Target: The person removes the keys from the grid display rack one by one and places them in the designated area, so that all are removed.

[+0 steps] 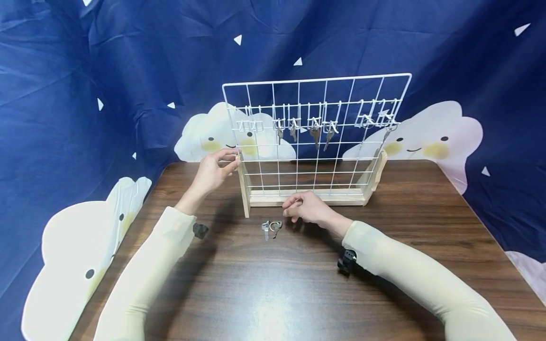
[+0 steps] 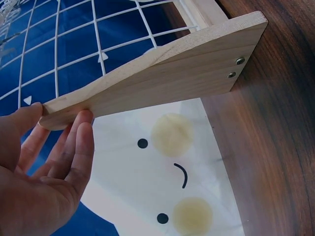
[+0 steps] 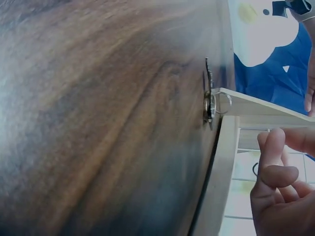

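A white wire grid rack (image 1: 315,79) on a wooden stand stands at the back of the table. My left hand (image 1: 213,171) holds the upper end of its left wooden side panel (image 2: 147,83), thumb on one edge and fingers under the other. My right hand (image 1: 309,208) hovers by the stand's front bar, fingers loosely bent, with nothing seen in it. Just left of it, a silver key (image 1: 266,229) and a darker key with a ring (image 1: 276,228) lie on the table. The right wrist view shows these keys (image 3: 210,104) edge-on, apart from the hand.
Several keys, among them a brown one (image 1: 314,136), hang from white hooks on the grid. Another key (image 1: 387,135) hangs near its right edge. The brown wooden table (image 1: 239,284) reaches back to a blue curtain (image 1: 149,57) printed with clouds.
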Action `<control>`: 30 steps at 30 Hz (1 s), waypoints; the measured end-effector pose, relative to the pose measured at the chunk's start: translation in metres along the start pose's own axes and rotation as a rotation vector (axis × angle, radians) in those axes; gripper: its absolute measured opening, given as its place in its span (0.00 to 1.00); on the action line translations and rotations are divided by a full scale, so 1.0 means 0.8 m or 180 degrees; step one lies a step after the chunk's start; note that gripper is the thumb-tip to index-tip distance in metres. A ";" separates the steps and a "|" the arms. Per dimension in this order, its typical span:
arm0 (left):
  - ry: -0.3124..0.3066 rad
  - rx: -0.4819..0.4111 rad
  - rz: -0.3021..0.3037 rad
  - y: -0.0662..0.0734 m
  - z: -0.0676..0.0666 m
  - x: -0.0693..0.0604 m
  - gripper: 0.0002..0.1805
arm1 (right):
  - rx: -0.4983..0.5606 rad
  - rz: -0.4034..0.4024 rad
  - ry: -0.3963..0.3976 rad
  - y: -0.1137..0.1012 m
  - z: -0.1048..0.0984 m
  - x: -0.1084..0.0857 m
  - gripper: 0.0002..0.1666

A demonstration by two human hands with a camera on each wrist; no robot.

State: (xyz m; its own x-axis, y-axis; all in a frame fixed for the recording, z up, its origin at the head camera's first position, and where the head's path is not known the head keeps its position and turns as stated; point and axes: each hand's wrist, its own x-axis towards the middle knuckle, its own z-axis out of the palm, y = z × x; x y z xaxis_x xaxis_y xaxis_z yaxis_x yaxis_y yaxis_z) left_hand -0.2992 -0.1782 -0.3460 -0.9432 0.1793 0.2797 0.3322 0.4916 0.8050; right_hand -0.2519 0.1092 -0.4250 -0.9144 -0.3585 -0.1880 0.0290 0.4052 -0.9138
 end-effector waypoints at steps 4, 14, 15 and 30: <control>0.0001 0.0019 0.0013 0.002 0.000 0.000 0.20 | 0.0005 -0.0111 0.0077 -0.005 -0.003 -0.002 0.18; -0.0003 0.0054 -0.0013 0.001 0.000 0.000 0.20 | 0.0008 -0.0496 0.0203 -0.016 -0.009 -0.005 0.17; -0.0003 0.0056 -0.0017 0.001 0.000 0.000 0.20 | 0.0007 -0.0511 0.0217 -0.018 -0.010 -0.005 0.16; 0.0027 0.0032 -0.0011 0.000 0.000 -0.001 0.20 | 0.0144 -0.0535 0.0306 -0.044 -0.020 -0.010 0.11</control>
State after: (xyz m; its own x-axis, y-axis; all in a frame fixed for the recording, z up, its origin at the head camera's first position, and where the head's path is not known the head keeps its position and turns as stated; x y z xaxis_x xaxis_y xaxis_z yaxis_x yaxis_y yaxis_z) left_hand -0.2988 -0.1781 -0.3464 -0.9444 0.1702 0.2814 0.3289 0.5007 0.8007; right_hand -0.2521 0.1112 -0.3855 -0.9422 -0.3350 0.0020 -0.1113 0.3074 -0.9450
